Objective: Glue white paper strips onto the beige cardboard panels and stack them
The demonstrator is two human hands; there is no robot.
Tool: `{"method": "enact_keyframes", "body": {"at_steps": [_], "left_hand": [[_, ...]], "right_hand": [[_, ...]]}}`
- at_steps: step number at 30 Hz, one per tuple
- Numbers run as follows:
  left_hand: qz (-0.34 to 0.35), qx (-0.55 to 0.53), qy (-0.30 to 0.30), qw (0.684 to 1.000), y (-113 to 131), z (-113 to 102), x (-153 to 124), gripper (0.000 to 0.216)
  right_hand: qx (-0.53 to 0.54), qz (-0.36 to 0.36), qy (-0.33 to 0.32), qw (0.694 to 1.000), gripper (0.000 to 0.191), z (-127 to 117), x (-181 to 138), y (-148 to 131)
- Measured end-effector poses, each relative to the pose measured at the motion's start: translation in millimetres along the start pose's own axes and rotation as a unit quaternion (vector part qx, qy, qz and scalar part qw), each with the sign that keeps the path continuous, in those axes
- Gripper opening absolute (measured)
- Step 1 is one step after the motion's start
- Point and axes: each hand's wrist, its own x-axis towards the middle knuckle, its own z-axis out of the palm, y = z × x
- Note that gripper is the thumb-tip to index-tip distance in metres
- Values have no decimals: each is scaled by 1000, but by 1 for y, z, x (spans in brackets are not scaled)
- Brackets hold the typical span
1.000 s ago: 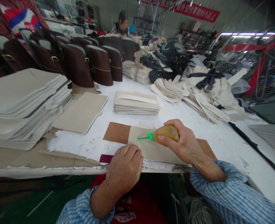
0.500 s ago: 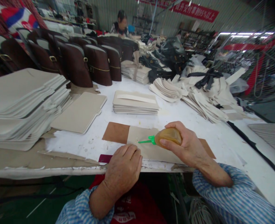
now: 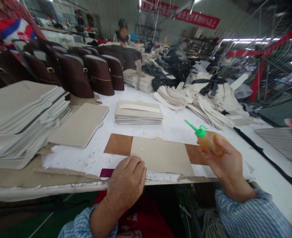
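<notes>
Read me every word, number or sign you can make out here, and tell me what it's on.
"提升交付率到95%以上": right part of the red banner; its left part is blurred.
Red apron: white characters, too blurred.
Red-white-blue cloth: mark unreadable.
Squeeze bottle: no lettering visible.

Single camera, head-worn, looking forward and steeply down over the white-topped worktable (image 3: 270, 172). Wearer's red apron (image 3: 141, 221) just under the lens, bottom centre; near table edge crosses the lower part of the frame. Left hand (image 3: 126, 180) and right hand (image 3: 222, 162) both close in. Field wide: past the dark brown bags (image 3: 98, 76), mid-distance upper left, to the red banner (image 3: 198, 18) far off at top. Caged fan (image 3: 245, 53) at right; upper right corner dark.
</notes>
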Motion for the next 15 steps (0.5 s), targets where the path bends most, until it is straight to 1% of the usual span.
{"method": "enact_keyframes", "body": {"at_steps": [2,6,8,10,12,13,14,15], "left_hand": [[-2,2,0,1000,0,1,0,14],[-1,12,12,1000,-1,1,2,16],[17,15,23,999,-2,-1,3,17],[52,22,39,998,-6,0,1,21],[86,41,36,995,-16,7,-6,29],[100,26,40,994,-23,15,-11,32],[98,-4,49,994,-31,25,-15,33],[86,-36,76,993,-39,36,-19,32]], "right_hand": [[27,-13,46,998,20,-23,13,-7],[66,-41,96,992,14,-67,37,-11],[88,-43,118,988,16,-85,47,-10],[95,-42,129,986,21,-99,55,-11],[74,-40,130,988,27,-111,64,-12],[62,-49,136,988,30,-117,70,-12],[50,-59,145,986,31,-123,76,-13],[36,-67,155,985,31,-129,83,-13]]}}
